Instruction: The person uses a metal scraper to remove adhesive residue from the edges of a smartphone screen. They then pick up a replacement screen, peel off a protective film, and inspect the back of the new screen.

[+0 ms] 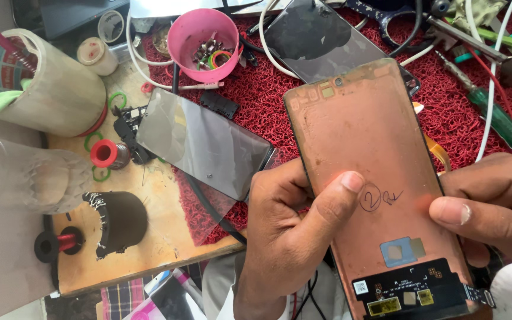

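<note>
**Both hands hold a copper-backed phone screen panel over the bench**

The flat rectangular phone display panel with a copper-coloured back (368, 160) is held face down above the near edge of the bench, its black circuit strip with gold contacts at the bottom end. The left hand (285, 231) is clamped on its left edge, thumb pressed across the back beside a handwritten mark. The right hand (493, 201) grips the right edge, thumb tip on the copper face.

Just left of the panel a thin dark glass sheet (202, 142) lies half on the red looped-fibre mat (445, 101), half on the wooden board (155, 237). Above it stands a pink plastic bowl of small parts (204, 35). A second dark phone screen (315, 35) lies beyond the panel, a green-handled screwdriver (493, 112) to the right. At far left sit a large roll of beige tape (48, 83) and a small red spool (105, 154).
</note>
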